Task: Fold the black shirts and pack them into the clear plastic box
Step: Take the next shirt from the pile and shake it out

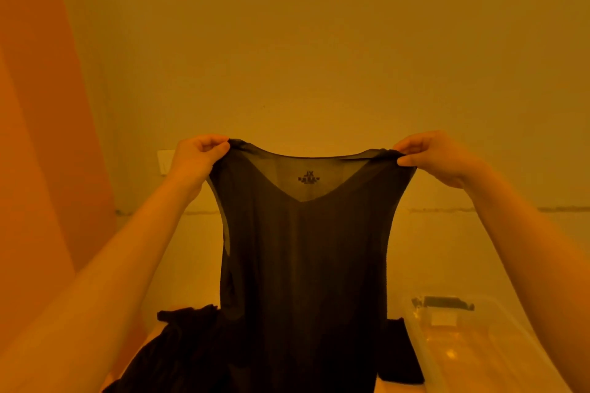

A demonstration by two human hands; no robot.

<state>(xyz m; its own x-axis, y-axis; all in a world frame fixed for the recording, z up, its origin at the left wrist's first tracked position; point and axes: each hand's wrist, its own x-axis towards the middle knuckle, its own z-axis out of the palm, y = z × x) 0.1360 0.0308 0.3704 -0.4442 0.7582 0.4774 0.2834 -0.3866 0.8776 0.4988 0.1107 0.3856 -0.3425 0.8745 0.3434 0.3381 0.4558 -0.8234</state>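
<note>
Now, left hand (199, 156): fingers pinch one shoulder strap of the black shirt (303, 258).
Right hand (437, 158): fingers pinch the other strap, level with the left.
Shirt: hangs spread between the two sets of fingers, neckline up, a printed label showing inside the collar.
Pile (172, 351): more black cloth lies below the left fingers.
Box (479, 344): clear plastic, below the right fingers.
</note>
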